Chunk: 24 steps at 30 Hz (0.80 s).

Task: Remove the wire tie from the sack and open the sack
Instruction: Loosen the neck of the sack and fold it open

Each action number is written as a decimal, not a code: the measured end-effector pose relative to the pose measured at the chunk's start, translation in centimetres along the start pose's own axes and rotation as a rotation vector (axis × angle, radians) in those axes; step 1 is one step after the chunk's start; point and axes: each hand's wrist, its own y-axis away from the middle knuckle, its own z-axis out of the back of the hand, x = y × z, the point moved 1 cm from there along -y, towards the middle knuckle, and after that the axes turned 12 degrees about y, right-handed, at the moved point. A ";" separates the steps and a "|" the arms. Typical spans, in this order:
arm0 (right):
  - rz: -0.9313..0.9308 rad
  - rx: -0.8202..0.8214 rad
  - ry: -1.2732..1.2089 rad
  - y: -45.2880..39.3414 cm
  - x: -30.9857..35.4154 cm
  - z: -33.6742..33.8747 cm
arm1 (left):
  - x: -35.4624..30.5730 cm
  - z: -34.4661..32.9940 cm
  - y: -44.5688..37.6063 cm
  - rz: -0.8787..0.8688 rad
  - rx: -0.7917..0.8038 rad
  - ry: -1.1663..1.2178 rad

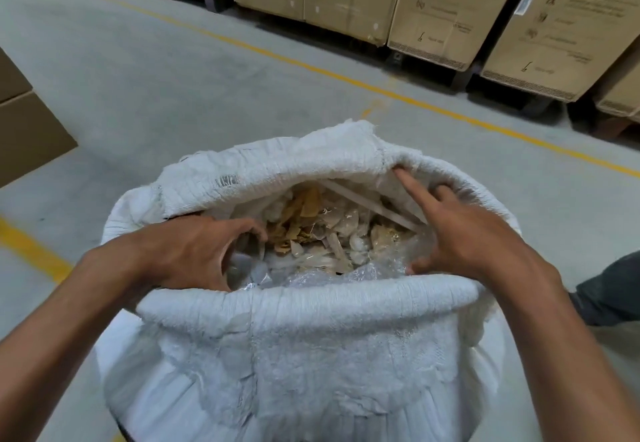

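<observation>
A big white woven sack point(298, 348) stands upright on the floor below me, its mouth wide and its rim rolled outward. Inside lie clear plastic film and tan and whitish scraps point(322, 233). My left hand point(194, 251) reaches into the mouth at the left, fingers curled around a fold of the clear inner liner. On the right side of the mouth, my right hand point(460, 230) is spread, with its index finger against the far rim and its thumb by the near rim. No wire tie is visible.
Grey concrete floor with yellow lines point(311, 67) surrounds the sack. Tall cardboard boxes on pallets point(450, 8) line the back. Another stack of boxes point(24, 119) stands at the left. A dark trouser leg and shoe point(609, 289) show at the right.
</observation>
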 end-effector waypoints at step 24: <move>-0.003 -0.291 -0.565 -6.2 4.2 0.7 | -5.2 2.2 -7.5 -0.158 -0.711 0.123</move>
